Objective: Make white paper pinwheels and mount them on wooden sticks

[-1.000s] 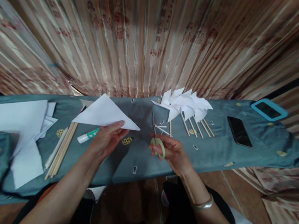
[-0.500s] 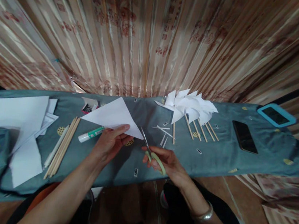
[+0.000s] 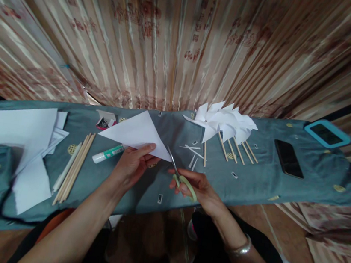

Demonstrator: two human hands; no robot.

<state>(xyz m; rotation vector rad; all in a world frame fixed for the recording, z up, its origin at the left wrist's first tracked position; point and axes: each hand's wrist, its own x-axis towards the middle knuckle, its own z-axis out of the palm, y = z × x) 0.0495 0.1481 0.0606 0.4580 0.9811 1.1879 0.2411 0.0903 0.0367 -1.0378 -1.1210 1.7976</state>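
Pinched in my left hand (image 3: 134,163) is a white sheet of paper (image 3: 141,133), folded into a triangle and raised over the cloth-covered table. The fingers of my right hand (image 3: 195,188) are closed round scissors (image 3: 187,186) with pale green handles. The scissor blades point up and left, at the right corner of the paper; I cannot tell whether they cut into it. Thin paper strips (image 3: 193,153) lie beyond the scissors. Below the paper's left part lies a green and white glue stick (image 3: 108,154).
White paper pinwheels (image 3: 225,121) on sticks lie at the back right, near a black phone (image 3: 288,158) and a blue-framed device (image 3: 328,134). At left are loose wooden sticks (image 3: 75,168), paper sheets (image 3: 20,128) and a small box of dark bits (image 3: 105,120). A curtain (image 3: 174,45) hangs behind.
The view has shifted slightly. The paper and the scissors are held in nearly the same place, the blade tips still at the paper's right corner.
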